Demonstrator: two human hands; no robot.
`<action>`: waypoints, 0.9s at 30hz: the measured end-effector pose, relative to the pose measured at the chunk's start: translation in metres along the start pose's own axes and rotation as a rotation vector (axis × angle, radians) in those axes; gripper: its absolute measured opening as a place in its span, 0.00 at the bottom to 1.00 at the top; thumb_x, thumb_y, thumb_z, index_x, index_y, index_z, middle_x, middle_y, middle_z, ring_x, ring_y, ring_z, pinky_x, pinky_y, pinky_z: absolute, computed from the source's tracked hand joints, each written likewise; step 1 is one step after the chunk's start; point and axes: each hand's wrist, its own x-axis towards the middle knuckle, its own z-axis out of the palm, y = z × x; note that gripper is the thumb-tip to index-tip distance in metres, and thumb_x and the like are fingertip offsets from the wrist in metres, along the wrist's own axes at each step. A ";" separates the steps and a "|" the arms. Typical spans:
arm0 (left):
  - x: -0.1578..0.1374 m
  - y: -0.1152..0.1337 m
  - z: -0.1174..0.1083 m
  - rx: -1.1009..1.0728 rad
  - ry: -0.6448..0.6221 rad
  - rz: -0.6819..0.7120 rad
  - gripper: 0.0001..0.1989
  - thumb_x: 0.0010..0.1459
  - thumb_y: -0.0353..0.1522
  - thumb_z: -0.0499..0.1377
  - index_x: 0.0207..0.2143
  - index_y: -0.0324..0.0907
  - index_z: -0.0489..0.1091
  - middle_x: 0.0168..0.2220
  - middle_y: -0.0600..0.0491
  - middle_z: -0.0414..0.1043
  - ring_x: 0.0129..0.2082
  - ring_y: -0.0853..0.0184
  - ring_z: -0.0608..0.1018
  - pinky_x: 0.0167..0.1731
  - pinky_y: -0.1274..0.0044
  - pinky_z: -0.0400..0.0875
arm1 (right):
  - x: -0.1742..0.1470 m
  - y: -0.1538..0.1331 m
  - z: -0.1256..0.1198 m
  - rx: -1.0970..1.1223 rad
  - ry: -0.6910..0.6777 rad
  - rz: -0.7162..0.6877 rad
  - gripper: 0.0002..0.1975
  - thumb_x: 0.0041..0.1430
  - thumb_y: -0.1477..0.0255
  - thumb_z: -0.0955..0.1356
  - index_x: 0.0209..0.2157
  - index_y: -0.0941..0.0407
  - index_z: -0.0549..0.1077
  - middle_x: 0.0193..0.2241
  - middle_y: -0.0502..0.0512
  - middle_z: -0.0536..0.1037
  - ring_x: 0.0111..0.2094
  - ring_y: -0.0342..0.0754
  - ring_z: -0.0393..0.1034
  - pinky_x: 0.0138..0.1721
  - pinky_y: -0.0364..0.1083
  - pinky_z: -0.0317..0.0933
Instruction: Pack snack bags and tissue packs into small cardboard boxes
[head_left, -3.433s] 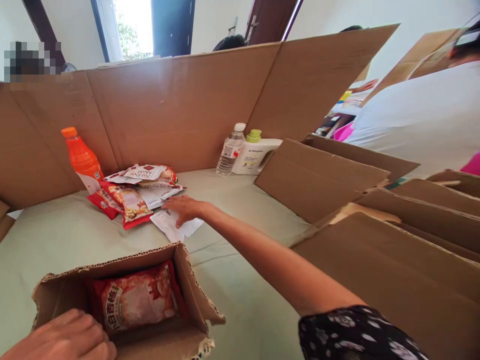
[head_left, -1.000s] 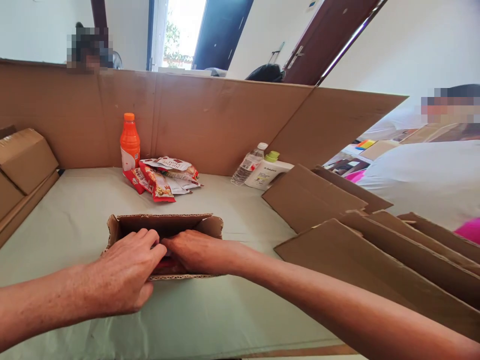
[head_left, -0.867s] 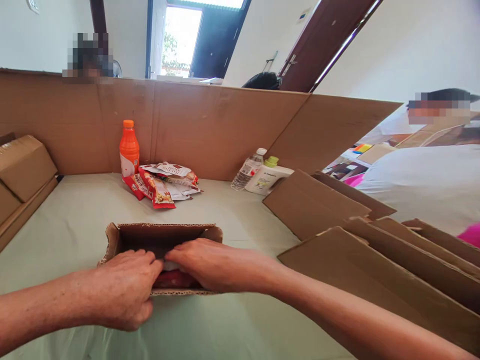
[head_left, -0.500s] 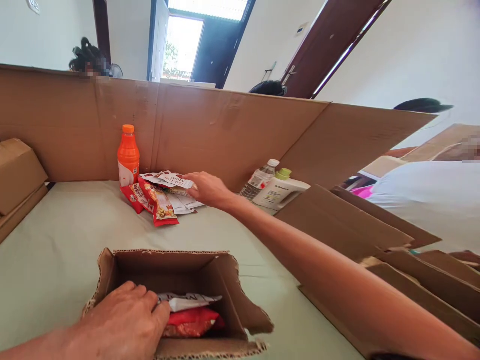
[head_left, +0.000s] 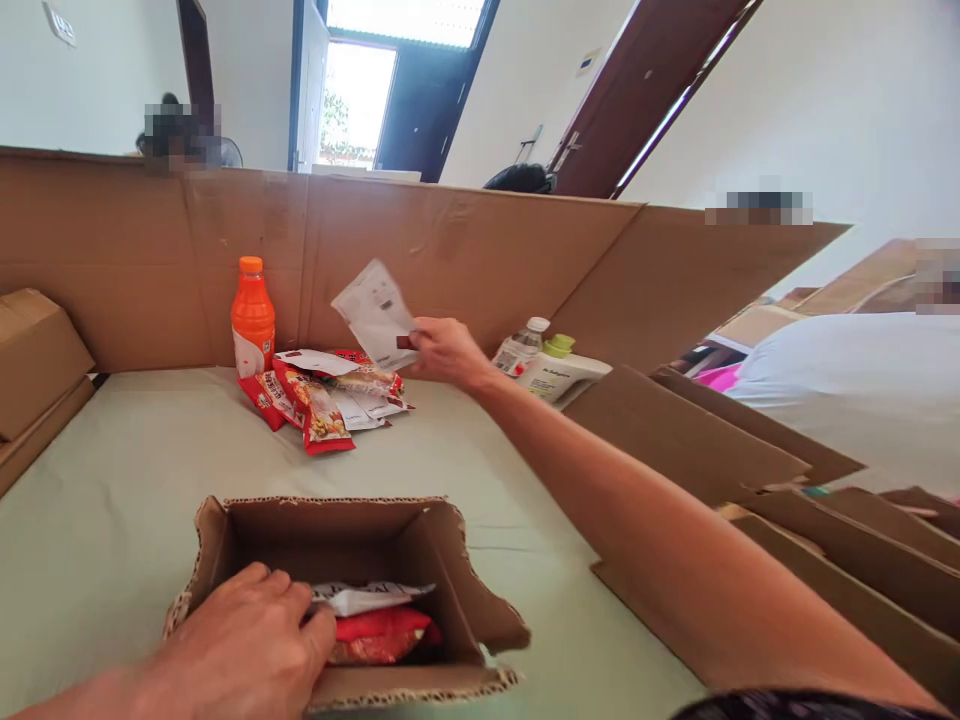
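My right hand (head_left: 450,350) is closed on the edge of a flat white packet (head_left: 379,315), lifted above a pile of snack packets. In that pile lie red packets (head_left: 319,405) with food pictures and several white packets (head_left: 358,408). Below, my left hand (head_left: 255,625) reaches over the left side of an open cardboard box (head_left: 337,525). Its fingers are curled, with the end of a white packet (head_left: 375,598) between thumb and fingers; the fingertips are partly hidden. Beside that packet, nearer me, a red packet (head_left: 382,637) lies in the box.
An orange bottle (head_left: 253,320) stands behind the pile. A clear bottle (head_left: 519,348) and a white jug with a green cap (head_left: 559,375) stand at the right. A cardboard wall (head_left: 465,260) closes off the back. Cardboard pieces (head_left: 690,430) lie at the right, boxes (head_left: 41,365) at the left.
My right hand has lifted a white packet off the pile, raising and tilting it upright. My left hand stays in the box. The view has shifted slightly.
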 end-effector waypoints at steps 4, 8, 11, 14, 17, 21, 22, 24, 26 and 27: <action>0.002 0.007 -0.005 0.085 -0.038 0.019 0.14 0.56 0.25 0.59 0.45 0.40 0.75 0.43 0.44 0.79 0.42 0.56 0.80 0.47 0.66 0.72 | -0.089 -0.002 -0.062 0.521 0.001 -0.190 0.12 0.65 0.66 0.65 0.43 0.55 0.78 0.41 0.56 0.82 0.31 0.46 0.77 0.30 0.44 0.73; 0.006 0.008 -0.006 0.198 -0.142 0.022 0.16 0.54 0.22 0.57 0.45 0.38 0.75 0.42 0.43 0.79 0.41 0.53 0.81 0.44 0.63 0.74 | -0.168 -0.024 -0.100 0.516 -0.125 -0.372 0.10 0.63 0.68 0.65 0.33 0.52 0.78 0.29 0.53 0.81 0.25 0.45 0.73 0.29 0.45 0.71; 0.004 0.009 -0.004 0.258 -0.150 0.039 0.19 0.53 0.21 0.57 0.46 0.39 0.75 0.43 0.43 0.79 0.42 0.53 0.81 0.45 0.64 0.75 | -0.201 -0.045 -0.100 0.312 -0.250 -0.538 0.16 0.65 0.75 0.60 0.41 0.52 0.79 0.29 0.53 0.81 0.26 0.46 0.73 0.31 0.44 0.68; 0.000 0.011 0.000 0.293 -0.092 0.049 0.19 0.52 0.21 0.58 0.47 0.38 0.75 0.44 0.42 0.79 0.45 0.53 0.80 0.47 0.65 0.75 | -0.211 -0.063 -0.080 0.056 -0.392 -0.556 0.19 0.61 0.81 0.59 0.45 0.53 0.77 0.38 0.55 0.83 0.34 0.48 0.76 0.35 0.44 0.64; -0.004 0.014 0.004 0.320 -0.066 0.030 0.18 0.54 0.21 0.56 0.47 0.36 0.75 0.44 0.40 0.79 0.43 0.52 0.80 0.45 0.63 0.76 | -0.206 -0.076 -0.056 -0.129 -0.540 -0.486 0.14 0.60 0.82 0.62 0.38 0.54 0.76 0.39 0.55 0.83 0.36 0.48 0.76 0.33 0.43 0.58; -0.010 0.016 0.009 0.345 0.003 0.052 0.15 0.54 0.21 0.56 0.42 0.35 0.75 0.41 0.40 0.78 0.41 0.52 0.80 0.43 0.62 0.76 | -0.197 -0.090 -0.036 -0.187 -0.649 -0.508 0.12 0.59 0.83 0.63 0.38 0.56 0.76 0.41 0.56 0.83 0.38 0.49 0.75 0.33 0.44 0.55; -0.013 0.016 0.011 0.362 0.031 0.069 0.14 0.54 0.21 0.55 0.41 0.35 0.75 0.40 0.41 0.78 0.40 0.53 0.80 0.43 0.62 0.76 | -0.195 -0.092 -0.033 -0.203 -0.680 -0.506 0.12 0.59 0.83 0.64 0.39 0.56 0.76 0.41 0.57 0.83 0.38 0.50 0.76 0.33 0.44 0.54; -0.017 0.018 0.014 0.414 0.125 0.118 0.14 0.57 0.21 0.53 0.43 0.35 0.74 0.44 0.39 0.78 0.44 0.53 0.79 0.46 0.62 0.75 | -0.192 -0.094 -0.027 -0.218 -0.761 -0.506 0.13 0.59 0.83 0.64 0.41 0.57 0.77 0.40 0.58 0.83 0.38 0.51 0.76 0.32 0.44 0.54; -0.021 0.020 0.016 0.451 0.235 0.149 0.18 0.59 0.22 0.52 0.51 0.33 0.71 0.55 0.35 0.73 0.54 0.49 0.75 0.53 0.59 0.71 | -0.189 -0.092 -0.020 -0.200 -0.840 -0.522 0.16 0.59 0.83 0.64 0.45 0.57 0.78 0.41 0.59 0.84 0.39 0.52 0.77 0.32 0.44 0.55; -0.021 0.021 0.015 0.446 0.270 0.137 0.21 0.59 0.23 0.53 0.55 0.32 0.68 0.60 0.32 0.69 0.59 0.47 0.72 0.56 0.57 0.68 | -0.188 -0.090 -0.016 -0.181 -0.871 -0.536 0.17 0.59 0.83 0.64 0.47 0.57 0.78 0.42 0.59 0.84 0.40 0.52 0.77 0.33 0.44 0.57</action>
